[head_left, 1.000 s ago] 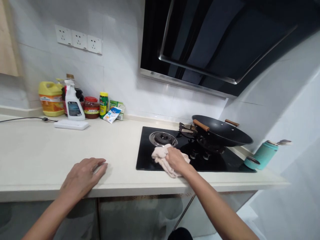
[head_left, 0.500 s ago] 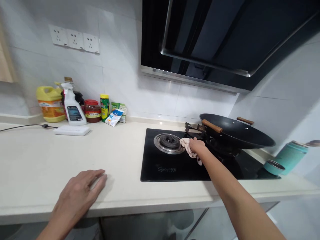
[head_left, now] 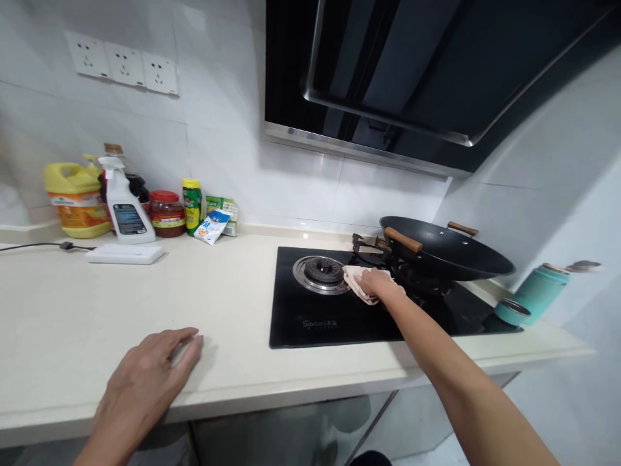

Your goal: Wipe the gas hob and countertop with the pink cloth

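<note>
My right hand (head_left: pixel 377 283) presses a pale pink cloth (head_left: pixel 356 279) onto the black glass gas stove (head_left: pixel 310 330), just right of the left burner (head_left: pixel 324 270). Its fingers are closed on the cloth. Over the counter's front edge, my left hand (head_left: pixel 148 369) rests on the white countertop (head_left: pixel 228 291), holding nothing, thumb and fingers apart. A black wok (head_left: pixel 451 249) with wooden handles sits on the right burner. Beside the wok's left rim, a black pan support (head_left: pixel 366 244) lies at the back of the stove.
Along the wall stand a yellow jug (head_left: pixel 77 207), a white spray bottle (head_left: pixel 123 207), a red-lidded jar (head_left: pixel 167 215), a green shaker (head_left: pixel 193 208) and packets (head_left: pixel 213 226). A white box (head_left: pixel 125 254) lies before them. The range hood (head_left: pixel 378 71) overhangs the stove; a turquoise container (head_left: pixel 541 291) stands at right.
The cloth under my right hand now lies flatter and more spread out on the stove. My left hand stays on the counter. The view has shifted slightly.
</note>
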`<action>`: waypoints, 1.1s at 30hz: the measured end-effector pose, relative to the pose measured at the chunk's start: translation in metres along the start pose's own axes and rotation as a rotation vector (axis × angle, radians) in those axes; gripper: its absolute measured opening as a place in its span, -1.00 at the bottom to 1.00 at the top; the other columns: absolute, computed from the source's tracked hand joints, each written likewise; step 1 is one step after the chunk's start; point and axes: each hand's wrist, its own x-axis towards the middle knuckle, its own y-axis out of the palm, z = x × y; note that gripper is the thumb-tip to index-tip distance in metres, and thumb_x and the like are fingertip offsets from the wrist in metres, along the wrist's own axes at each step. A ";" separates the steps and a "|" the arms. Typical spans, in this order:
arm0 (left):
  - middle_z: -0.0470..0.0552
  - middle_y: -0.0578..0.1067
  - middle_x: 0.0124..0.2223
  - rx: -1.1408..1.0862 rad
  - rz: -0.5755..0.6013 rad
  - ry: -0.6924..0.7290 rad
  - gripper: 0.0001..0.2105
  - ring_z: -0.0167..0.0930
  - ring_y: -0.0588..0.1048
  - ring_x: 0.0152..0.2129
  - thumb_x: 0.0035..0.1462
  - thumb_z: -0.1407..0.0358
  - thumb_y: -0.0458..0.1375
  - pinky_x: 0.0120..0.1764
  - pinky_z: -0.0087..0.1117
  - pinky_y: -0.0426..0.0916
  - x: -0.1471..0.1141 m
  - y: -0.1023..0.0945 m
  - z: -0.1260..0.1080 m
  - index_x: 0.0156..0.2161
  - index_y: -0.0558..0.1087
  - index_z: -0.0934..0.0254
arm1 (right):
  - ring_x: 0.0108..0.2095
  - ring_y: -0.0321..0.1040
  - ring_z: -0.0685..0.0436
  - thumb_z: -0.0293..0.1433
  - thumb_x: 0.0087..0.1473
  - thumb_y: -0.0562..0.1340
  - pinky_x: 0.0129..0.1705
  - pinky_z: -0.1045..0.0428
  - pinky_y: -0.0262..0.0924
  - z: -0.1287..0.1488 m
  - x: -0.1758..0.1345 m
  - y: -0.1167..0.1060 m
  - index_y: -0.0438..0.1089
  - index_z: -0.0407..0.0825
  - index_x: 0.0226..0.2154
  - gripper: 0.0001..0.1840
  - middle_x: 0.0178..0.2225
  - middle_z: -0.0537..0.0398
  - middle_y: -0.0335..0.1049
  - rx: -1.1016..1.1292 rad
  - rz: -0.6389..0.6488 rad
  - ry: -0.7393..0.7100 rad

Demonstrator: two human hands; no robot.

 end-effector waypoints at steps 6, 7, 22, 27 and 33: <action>0.08 0.63 -0.13 0.035 0.045 0.009 -0.57 -0.15 0.56 -0.13 0.19 -0.03 -0.04 -0.04 -0.18 0.36 -0.001 -0.001 -0.001 -0.18 0.55 0.21 | 0.14 0.27 -0.44 0.10 0.24 0.03 0.13 -0.20 0.11 0.030 -0.043 0.006 0.34 -0.19 0.14 -0.24 0.13 -0.40 0.34 -0.023 -0.116 -0.034; 0.08 0.63 -0.12 0.036 0.046 0.005 -0.57 -0.16 0.55 -0.12 0.20 -0.03 -0.04 -0.03 -0.18 0.35 -0.002 -0.001 -0.001 -0.17 0.55 0.20 | 0.13 0.28 -0.44 0.10 0.25 0.01 0.12 -0.20 0.10 0.035 -0.050 0.007 0.34 -0.22 0.14 -0.22 0.12 -0.41 0.34 -0.024 -0.139 -0.051; 0.07 0.62 -0.08 0.035 0.089 -0.019 -0.57 -0.18 0.54 -0.10 0.18 -0.02 -0.04 -0.04 -0.21 0.36 0.001 -0.002 0.000 -0.17 0.56 0.21 | -0.11 0.36 -0.21 -0.25 0.29 0.06 0.05 -0.07 0.09 0.003 -0.171 0.044 0.44 -0.06 -0.21 -0.69 -0.19 -0.07 0.50 0.111 -0.518 -0.362; 0.09 0.63 -0.11 0.045 0.096 -0.025 -0.57 -0.19 0.53 -0.13 0.18 0.01 -0.03 -0.02 -0.23 0.36 0.002 -0.005 -0.004 -0.18 0.57 0.24 | -0.05 0.37 -0.22 -0.25 0.29 0.03 0.07 -0.07 0.11 -0.049 -0.194 0.048 0.44 -0.04 -0.09 -0.65 -0.10 -0.06 0.50 0.206 -0.504 -0.330; 0.09 0.63 -0.09 0.056 0.112 -0.002 -0.59 -0.20 0.53 -0.12 0.22 0.03 -0.01 -0.02 -0.24 0.35 0.001 -0.011 -0.008 -0.15 0.57 0.26 | -0.02 0.34 -0.29 -0.25 0.23 0.01 0.07 -0.07 0.10 -0.107 -0.197 0.055 0.43 -0.07 -0.05 -0.59 -0.04 -0.15 0.47 0.073 -0.430 -0.046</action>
